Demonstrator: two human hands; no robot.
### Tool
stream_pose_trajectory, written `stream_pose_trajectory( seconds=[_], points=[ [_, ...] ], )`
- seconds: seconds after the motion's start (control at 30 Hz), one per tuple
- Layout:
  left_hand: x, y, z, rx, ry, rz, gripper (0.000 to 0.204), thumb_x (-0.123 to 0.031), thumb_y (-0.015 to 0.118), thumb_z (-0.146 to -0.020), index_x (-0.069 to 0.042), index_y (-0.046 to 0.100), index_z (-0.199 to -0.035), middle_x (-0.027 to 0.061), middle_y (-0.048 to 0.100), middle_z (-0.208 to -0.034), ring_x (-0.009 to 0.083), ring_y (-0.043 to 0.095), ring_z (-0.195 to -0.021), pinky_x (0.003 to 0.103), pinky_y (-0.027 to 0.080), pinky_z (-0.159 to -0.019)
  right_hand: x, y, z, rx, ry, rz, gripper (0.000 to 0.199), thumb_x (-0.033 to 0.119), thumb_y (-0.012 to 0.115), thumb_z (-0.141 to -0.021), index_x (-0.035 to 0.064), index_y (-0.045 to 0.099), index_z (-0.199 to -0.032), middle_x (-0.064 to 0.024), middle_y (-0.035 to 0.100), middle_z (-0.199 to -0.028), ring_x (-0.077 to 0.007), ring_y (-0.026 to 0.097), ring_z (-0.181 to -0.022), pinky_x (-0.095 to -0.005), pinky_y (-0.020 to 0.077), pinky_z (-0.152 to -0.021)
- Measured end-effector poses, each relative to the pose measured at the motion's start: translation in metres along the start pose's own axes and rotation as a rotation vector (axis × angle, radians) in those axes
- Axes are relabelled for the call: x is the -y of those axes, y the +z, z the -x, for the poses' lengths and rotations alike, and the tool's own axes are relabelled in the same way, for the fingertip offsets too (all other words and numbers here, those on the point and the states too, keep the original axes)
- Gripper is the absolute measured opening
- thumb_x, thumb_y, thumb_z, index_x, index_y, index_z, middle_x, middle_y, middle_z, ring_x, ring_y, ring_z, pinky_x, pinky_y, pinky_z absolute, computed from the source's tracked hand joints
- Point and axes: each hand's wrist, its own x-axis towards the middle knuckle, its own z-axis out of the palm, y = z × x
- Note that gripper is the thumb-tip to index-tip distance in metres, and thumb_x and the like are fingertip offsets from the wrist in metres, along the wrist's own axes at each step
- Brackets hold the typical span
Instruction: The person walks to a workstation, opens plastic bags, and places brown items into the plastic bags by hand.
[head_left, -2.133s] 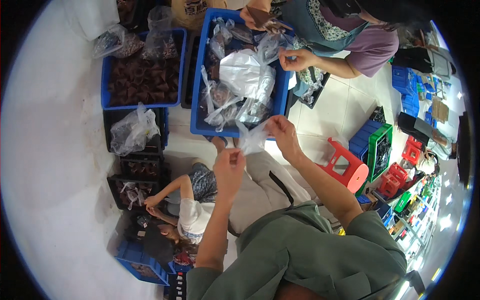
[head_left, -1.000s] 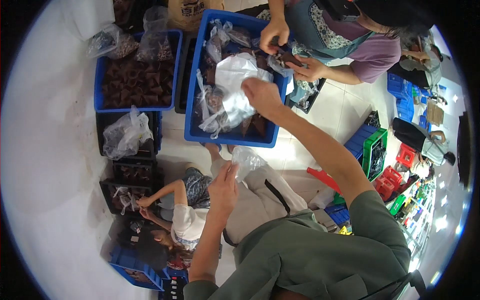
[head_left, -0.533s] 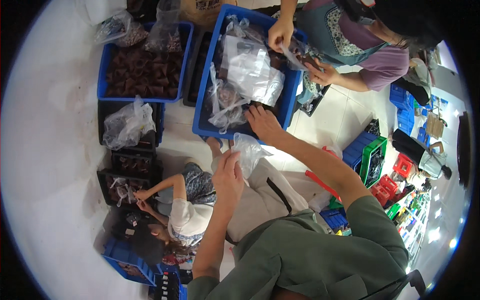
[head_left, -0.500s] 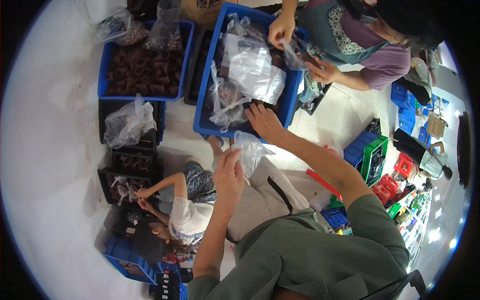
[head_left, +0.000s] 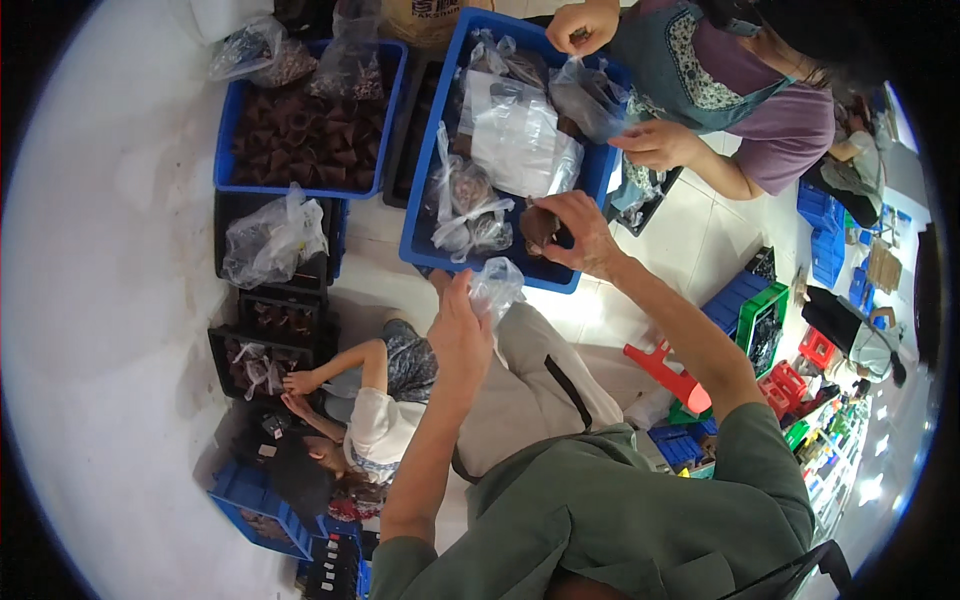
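My left hand (head_left: 461, 325) is closed on a clear plastic bag (head_left: 497, 287), held just outside the near edge of a large blue bin (head_left: 415, 215). Above the near end of that bin, my right hand (head_left: 582, 232) grips a brown, rounded piece (head_left: 539, 228) between thumb and fingers; its exact kind I cannot make out. Inside the bin lie a stack of flat clear plastic bags (head_left: 515, 135) and several knotted bags (head_left: 470, 187) with brown contents.
Across the bin a co-worker's hand (head_left: 655, 145) is by another clear bag (head_left: 590, 98). At left stands a blue bin of brown cone-shaped pieces (head_left: 310, 135). Below it, a second person reaches into a black crate (head_left: 262, 365). A red stool (head_left: 670, 375) stands at right.
My right hand has come up from inside the bin with the brown piece in its fingers. My left hand keeps the bag. The co-worker's hands have moved apart around their bag.
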Motion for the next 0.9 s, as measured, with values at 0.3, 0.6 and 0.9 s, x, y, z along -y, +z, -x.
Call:
stream_pose_trajectory(
  seconds=[0.3, 0.6, 0.9],
  points=[
    [-0.009, 0.024, -0.034, 0.040, 0.006, 0.023, 0.056, -0.005, 0.075, -0.075, -0.005, 0.047, -0.124, 0.0155, 0.057, -0.099, 0.0323, 0.061, -0.087, 0.040, 0.051, -0.073, 0.042, -0.037, 0.005, -0.004, 0.467, -1.743, 0.047, 0.037, 0.061, -0.093, -0.0012, 0.060, -0.121, -0.0119, 0.067, -0.111, -0.0204, 0.062, -0.105, -0.0349, 0.0469, -0.096],
    [-0.008, 0.041, -0.032, 0.285, -0.258, 0.357, 0.067, -0.001, 0.071, -0.074, 0.001, 0.040, -0.132, 0.0146, 0.054, -0.114, 0.0245, 0.060, -0.100, 0.035, 0.051, -0.082, 0.034, 0.031, 0.005, 0.252, 0.846, -2.176, 0.042, 0.035, 0.052, -0.098, -0.0051, 0.061, -0.110, -0.0200, 0.065, -0.112, -0.0349, 0.065, -0.105, -0.0466, 0.0530, -0.094],
    [0.010, 0.034, -0.030, 0.406, -0.600, 0.588, 0.046, -0.005, 0.066, -0.085, 0.006, 0.050, -0.127, 0.0092, 0.061, -0.110, 0.0169, 0.061, -0.106, 0.030, 0.049, -0.095, 0.020, -0.004, 0.005, 0.386, 0.649, -1.754, 0.044, 0.012, 0.062, -0.090, -0.0051, 0.049, -0.128, -0.0182, 0.063, -0.118, -0.0292, 0.064, -0.105, -0.0396, 0.0504, -0.095]
  ],
)
